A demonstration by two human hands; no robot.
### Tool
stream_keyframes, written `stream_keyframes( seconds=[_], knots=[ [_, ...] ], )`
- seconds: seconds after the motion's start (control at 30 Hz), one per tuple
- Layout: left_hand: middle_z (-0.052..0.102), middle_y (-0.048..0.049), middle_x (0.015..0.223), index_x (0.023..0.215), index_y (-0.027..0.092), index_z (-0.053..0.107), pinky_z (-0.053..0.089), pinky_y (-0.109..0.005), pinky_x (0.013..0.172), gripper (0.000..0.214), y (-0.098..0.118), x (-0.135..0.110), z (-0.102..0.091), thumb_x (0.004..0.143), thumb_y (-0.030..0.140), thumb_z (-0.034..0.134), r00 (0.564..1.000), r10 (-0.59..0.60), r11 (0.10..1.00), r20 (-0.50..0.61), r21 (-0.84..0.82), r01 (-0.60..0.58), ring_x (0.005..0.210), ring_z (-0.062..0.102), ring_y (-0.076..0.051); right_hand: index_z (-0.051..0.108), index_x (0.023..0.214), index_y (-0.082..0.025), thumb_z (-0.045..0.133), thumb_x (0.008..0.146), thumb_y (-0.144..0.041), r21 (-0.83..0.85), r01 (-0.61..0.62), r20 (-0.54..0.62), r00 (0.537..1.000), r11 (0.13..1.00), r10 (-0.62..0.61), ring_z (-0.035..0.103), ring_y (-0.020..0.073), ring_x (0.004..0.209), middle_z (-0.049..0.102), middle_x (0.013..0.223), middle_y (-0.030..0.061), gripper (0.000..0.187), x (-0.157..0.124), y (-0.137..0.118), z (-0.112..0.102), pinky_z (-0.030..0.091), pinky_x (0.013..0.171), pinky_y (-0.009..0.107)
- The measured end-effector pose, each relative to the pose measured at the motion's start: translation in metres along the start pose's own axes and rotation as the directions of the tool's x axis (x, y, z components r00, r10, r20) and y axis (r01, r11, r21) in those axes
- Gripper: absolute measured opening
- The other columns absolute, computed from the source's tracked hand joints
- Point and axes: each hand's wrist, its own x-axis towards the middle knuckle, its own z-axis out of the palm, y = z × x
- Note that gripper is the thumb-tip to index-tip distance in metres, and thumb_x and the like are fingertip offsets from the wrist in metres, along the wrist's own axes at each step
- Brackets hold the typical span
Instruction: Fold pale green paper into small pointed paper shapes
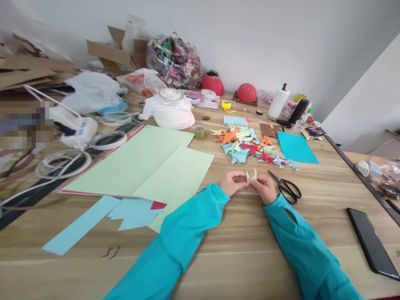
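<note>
Between my two hands is a small pale green folded paper piece [251,176], with two pointed ends sticking up. My left hand [232,183] pinches it from the left, and the fingers of my right hand [264,187] are closed on its right side. Part of the paper is hidden behind my fingers. Just beyond the hands lies a pile of folded paper cranes [239,146] in orange, red, blue and green. Black-handled scissors [289,190] rest on the table right of my right hand, blades pointing toward the pile.
Large pale green sheets [140,162] and blue paper offcuts [134,212] lie at left. A turquoise sheet [296,147] is beyond the scissors. A phone [373,241] lies at right. Coiled white cables [64,164], a power strip [79,131] and bags line the left and back.
</note>
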Motion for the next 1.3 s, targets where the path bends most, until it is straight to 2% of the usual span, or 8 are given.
stream_keyframes(
  seconds=[0.17, 0.3, 0.5, 0.67, 0.77, 0.93, 1.13, 1.3],
  knots=[
    [0.055, 0.0027, 0.055, 0.071, 0.011, 0.064, 0.046, -0.022, 0.047, 0.035, -0.001, 0.0, -0.001, 0.046, 0.029, 0.08, 1.0, 0.002, 1.0, 0.015, 0.028, -0.003, 0.048, 0.051, -0.008, 0.056, 0.047, -0.017, 0.064, 0.068, -0.046, 0.004, 0.065, -0.011, 0.998, 0.998, -0.065, 0.04, 0.01, 0.051, 0.045, 0.05, -0.0032, 0.036, 0.001, 0.004, 0.001, 0.034, 0.053, 0.025],
    [0.062, -0.0012, 0.064, 0.077, 0.01, 0.066, 0.048, -0.023, 0.047, 0.045, -0.006, 0.002, 0.004, 0.041, 0.032, 0.082, 0.997, -0.021, 1.0, -0.068, -0.009, 0.021, 0.055, 0.056, -0.011, 0.051, 0.045, -0.017, 0.06, 0.07, -0.049, -0.044, 0.116, -0.082, 0.99, 0.992, -0.119, 0.038, 0.01, 0.051, 0.042, 0.05, -0.0031, 0.041, 0.001, 0.009, 0.001, 0.032, 0.051, 0.025],
    [0.064, -0.0007, 0.06, 0.068, 0.012, 0.068, 0.045, -0.022, 0.045, 0.036, -0.002, -0.002, 0.006, 0.043, 0.033, 0.081, 0.989, -0.029, 0.997, -0.145, 0.061, 0.038, 0.045, 0.051, -0.008, 0.05, 0.045, -0.017, 0.059, 0.071, -0.049, -0.077, 0.158, -0.091, 0.982, 0.984, -0.165, 0.038, 0.0102, 0.051, 0.042, 0.048, -0.0031, 0.041, 0.001, 0.013, 0.002, 0.032, 0.051, 0.025],
    [0.061, -0.0002, 0.047, 0.065, 0.012, 0.067, 0.044, -0.023, 0.042, 0.031, 0.005, -0.016, -0.002, 0.044, 0.031, 0.081, 0.981, -0.141, 0.986, -0.135, 0.067, 0.151, 0.04, 0.052, -0.01, 0.051, 0.05, -0.017, 0.063, 0.067, -0.048, -0.075, 0.135, -0.102, 0.985, 0.988, -0.142, 0.037, 0.0094, 0.048, 0.044, 0.048, -0.004, 0.037, -0.006, 0.012, 0.011, 0.031, 0.049, 0.024],
    [0.064, -0.0021, 0.051, 0.065, 0.011, 0.066, 0.048, -0.024, 0.046, 0.039, 0.003, -0.026, -0.002, 0.038, 0.033, 0.083, 0.958, -0.214, 0.977, -0.192, -0.062, 0.206, 0.046, 0.058, -0.013, 0.047, 0.047, -0.018, 0.06, 0.068, -0.05, -0.058, 0.122, -0.126, 0.984, 0.991, -0.128, 0.038, 0.0096, 0.049, 0.045, 0.049, -0.0035, 0.041, -0.014, 0.011, 0.02, 0.033, 0.049, 0.024],
    [0.064, -0.0003, 0.052, 0.067, 0.012, 0.065, 0.051, -0.026, 0.049, 0.044, -0.006, -0.033, 0.005, 0.038, 0.039, 0.083, 0.946, -0.202, 0.974, -0.255, -0.15, 0.168, 0.046, 0.059, -0.013, 0.047, 0.049, -0.017, 0.055, 0.073, -0.052, -0.054, 0.087, -0.187, 0.978, 0.995, -0.095, 0.04, 0.0099, 0.049, 0.046, 0.049, -0.0029, 0.042, -0.027, 0.01, 0.027, 0.034, 0.048, 0.023],
    [0.064, -0.0025, 0.05, 0.061, 0.012, 0.065, 0.05, -0.027, 0.044, 0.039, -0.005, -0.033, 0.008, 0.037, 0.037, 0.083, 0.963, -0.189, 0.981, -0.192, -0.079, 0.177, 0.041, 0.056, -0.013, 0.048, 0.053, -0.017, 0.061, 0.07, -0.048, -0.037, 0.057, -0.248, 0.967, 0.998, -0.064, 0.043, 0.0104, 0.053, 0.048, 0.053, -0.0028, 0.037, -0.036, 0.01, 0.019, 0.035, 0.052, 0.024],
    [0.069, -0.0056, 0.064, 0.071, 0.011, 0.067, 0.054, -0.03, 0.055, 0.043, -0.001, -0.037, 0.019, 0.041, 0.038, 0.082, 0.947, -0.186, 0.977, -0.262, -0.152, 0.15, 0.057, 0.064, -0.018, 0.049, 0.051, -0.019, 0.062, 0.069, -0.048, 0.033, 0.036, -0.26, 0.965, 0.999, -0.026, 0.047, 0.0119, 0.053, 0.051, 0.054, -0.0016, 0.037, -0.037, 0.005, 0.017, 0.039, 0.054, 0.025]
  ],
)
